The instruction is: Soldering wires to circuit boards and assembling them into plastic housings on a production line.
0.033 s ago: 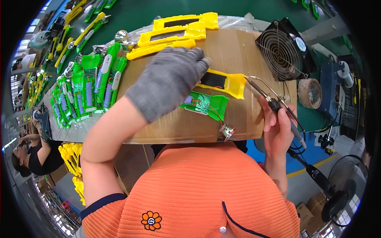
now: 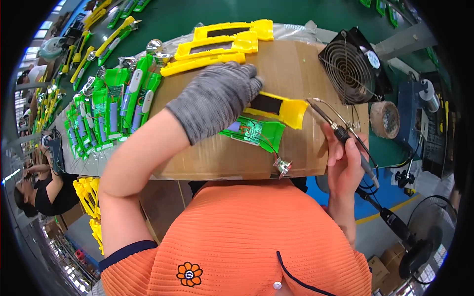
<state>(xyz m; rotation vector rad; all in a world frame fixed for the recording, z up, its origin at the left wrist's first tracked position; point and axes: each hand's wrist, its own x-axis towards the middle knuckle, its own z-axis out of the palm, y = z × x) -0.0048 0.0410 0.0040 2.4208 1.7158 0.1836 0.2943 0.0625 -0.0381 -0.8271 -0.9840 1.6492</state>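
My left hand (image 2: pixel 217 98), in a grey knit glove, reaches across the cardboard with its fingers curled. It covers the left end of a yellow plastic casing (image 2: pixel 291 112) with a dark panel; what its fingertips hold is hidden. Just below the casing lies a green housing (image 2: pixel 271 135) with a circuit board and a violet cell. Thin wires run from it to a silvery lamp reflector (image 2: pixel 283 166). My bare right hand (image 2: pixel 345 160) is closed around a soldering iron (image 2: pixel 326 116) with a curved metal tube alongside. The iron's tip points up-left, close to the casing's right end.
Several green housings (image 2: pixel 113 106) stand in a row at left. Yellow casings (image 2: pixel 217 46) lie at the cardboard's far edge. A black fan (image 2: pixel 348 66), a tape roll (image 2: pixel 384 121) and a blue box (image 2: pixel 410 118) with a spool are at right. A co-worker (image 2: pixel 47 190) sits far left.
My left hand has shifted slightly down over the casing, its wrist a little to the right. My right hand keeps its hold on the soldering iron. The view has tilted slightly.
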